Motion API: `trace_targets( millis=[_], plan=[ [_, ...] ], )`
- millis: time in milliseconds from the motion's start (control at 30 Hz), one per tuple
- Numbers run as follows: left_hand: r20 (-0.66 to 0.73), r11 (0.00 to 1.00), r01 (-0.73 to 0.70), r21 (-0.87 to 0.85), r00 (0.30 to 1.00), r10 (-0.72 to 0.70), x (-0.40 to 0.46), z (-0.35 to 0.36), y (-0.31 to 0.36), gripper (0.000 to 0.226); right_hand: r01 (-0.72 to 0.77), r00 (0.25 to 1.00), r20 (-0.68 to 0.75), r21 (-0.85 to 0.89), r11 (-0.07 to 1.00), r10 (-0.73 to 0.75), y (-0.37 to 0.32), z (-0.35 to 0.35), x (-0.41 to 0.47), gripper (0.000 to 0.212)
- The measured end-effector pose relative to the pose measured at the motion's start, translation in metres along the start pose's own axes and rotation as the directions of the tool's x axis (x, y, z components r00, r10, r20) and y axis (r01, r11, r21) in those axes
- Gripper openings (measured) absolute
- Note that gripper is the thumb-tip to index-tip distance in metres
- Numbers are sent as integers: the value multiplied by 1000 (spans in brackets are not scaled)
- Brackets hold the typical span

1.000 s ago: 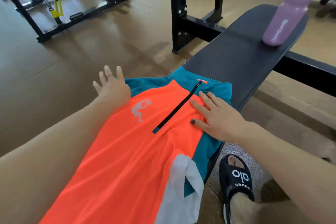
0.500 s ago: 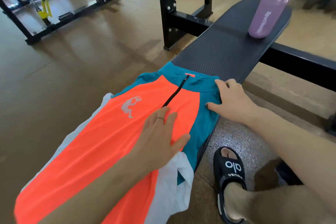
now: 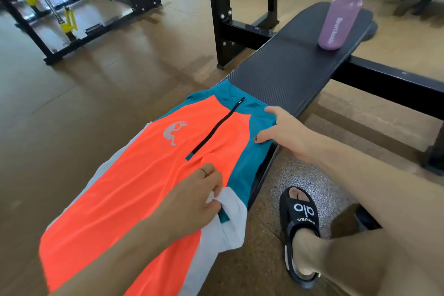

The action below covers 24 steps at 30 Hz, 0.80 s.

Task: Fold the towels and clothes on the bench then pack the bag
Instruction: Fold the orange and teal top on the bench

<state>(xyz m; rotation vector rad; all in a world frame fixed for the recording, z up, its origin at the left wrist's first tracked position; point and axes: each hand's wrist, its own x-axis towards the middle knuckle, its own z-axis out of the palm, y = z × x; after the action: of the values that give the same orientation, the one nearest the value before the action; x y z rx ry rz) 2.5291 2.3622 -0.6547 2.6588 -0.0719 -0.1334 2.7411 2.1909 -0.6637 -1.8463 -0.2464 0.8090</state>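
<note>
Left hand [image 3: 192, 202] fingers pinch the jersey [image 3: 144, 175] white sleeve, right hand [image 3: 283, 131] fingers curl on its teal shoulder; overhanging hem beyond the bench [image 3: 288, 67] edge could slide floorward.

a pink water bottle [image 3: 341, 9] with a pale cap stands upright at the far end of the surface. a black slide sandal [image 3: 300, 226] rests on the speckled floor mat [image 3: 276, 175]. black gym frames [image 3: 230, 12] stand on the brown floor [image 3: 72, 103].

Bright, even daylight enters from 12 o'clock, leaving soft glare on the glossy floor [image 3: 101, 72]. Wide-angle distortion bends the edges; background equipment at 10 o'clock looks slightly blurred.
</note>
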Motion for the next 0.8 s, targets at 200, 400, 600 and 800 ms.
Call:
trace_targets(
  millis=[200, 400, 600, 800],
  plan=[
    [-35, 991, -133, 29, 990, 134, -5, -7, 11, 25, 155, 924, -298, -275, 949, -238, -5, -39, -2, 74],
    [15, 994, -64, 85, 998, 63, -3, 2, 17, 33, -185, 977, -39, -634, 751, 207, 7, -44, -17, 91],
    [30, 897, 336, 287, 933, -359, 31, 11, -27, 77, -3, 979, -159, -642, 766, -130, 8, -37, -8, 85],
    [-66, 823, 489, 288, 868, -493, 78, 4, -62, 70, 239, 901, 57, -893, 381, -431, -1, -1, 23, 63]
  ],
)
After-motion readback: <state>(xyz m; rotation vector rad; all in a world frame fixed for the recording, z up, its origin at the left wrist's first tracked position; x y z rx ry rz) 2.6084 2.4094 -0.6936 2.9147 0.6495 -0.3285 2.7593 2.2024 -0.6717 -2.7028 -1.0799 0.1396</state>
